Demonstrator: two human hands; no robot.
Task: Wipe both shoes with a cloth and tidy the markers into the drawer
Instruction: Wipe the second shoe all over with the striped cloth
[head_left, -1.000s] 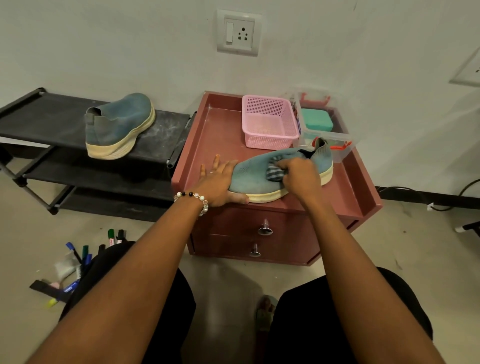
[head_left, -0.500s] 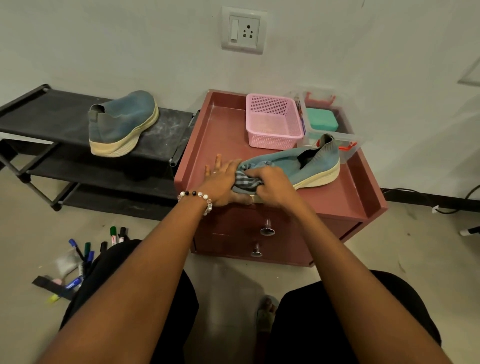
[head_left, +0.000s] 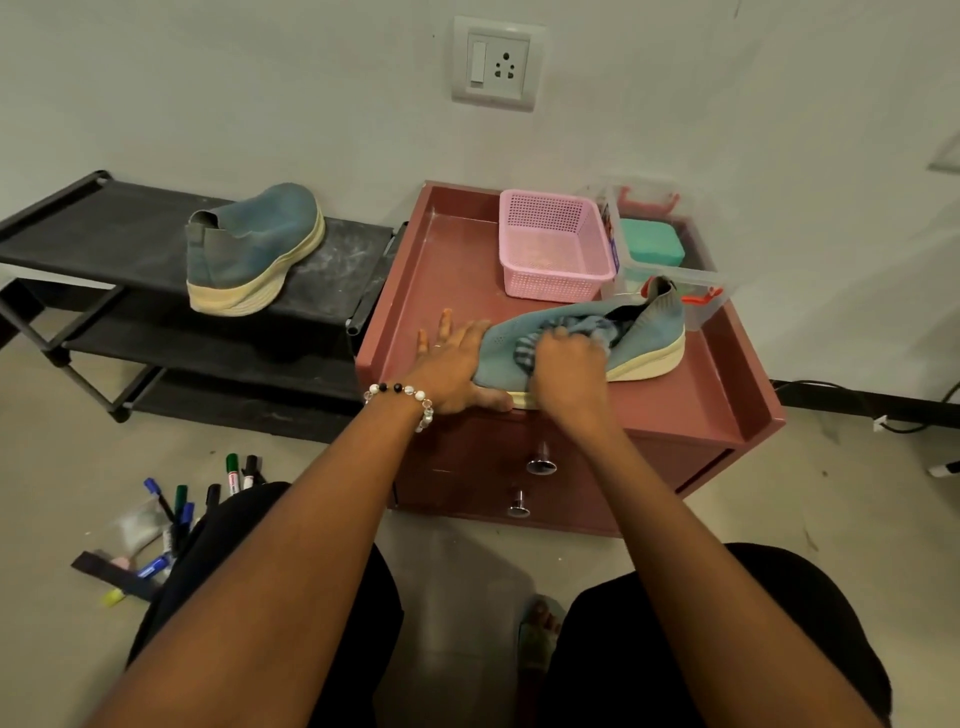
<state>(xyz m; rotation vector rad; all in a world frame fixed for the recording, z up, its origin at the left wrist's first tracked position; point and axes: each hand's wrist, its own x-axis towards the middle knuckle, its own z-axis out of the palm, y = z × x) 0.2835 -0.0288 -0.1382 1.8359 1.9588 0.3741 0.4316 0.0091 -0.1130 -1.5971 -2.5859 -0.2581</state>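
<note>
A light-blue knit shoe (head_left: 652, 332) with a cream sole lies on top of the red drawer cabinet (head_left: 691, 410). My left hand (head_left: 452, 364) lies flat against its toe and holds it in place. My right hand (head_left: 569, 369) presses a striped grey-blue cloth (head_left: 566, 332) onto the middle of the shoe's upper. The second blue shoe (head_left: 249, 249) stands on the black shoe rack (head_left: 104, 234) at the left. Several markers (head_left: 179, 512) lie scattered on the floor at the lower left. Both drawers (head_left: 540, 465) with metal knobs are closed.
A pink mesh basket (head_left: 550, 249) and a clear box holding a teal case (head_left: 652, 244) stand at the back of the cabinet top. A wall socket (head_left: 496, 62) is above. Cables (head_left: 883, 410) run along the floor at the right. My knees are at the bottom.
My right hand slid the cloth from mid-shoe down to the toe, then back up toward the middle. The left hand stayed at the toe.
</note>
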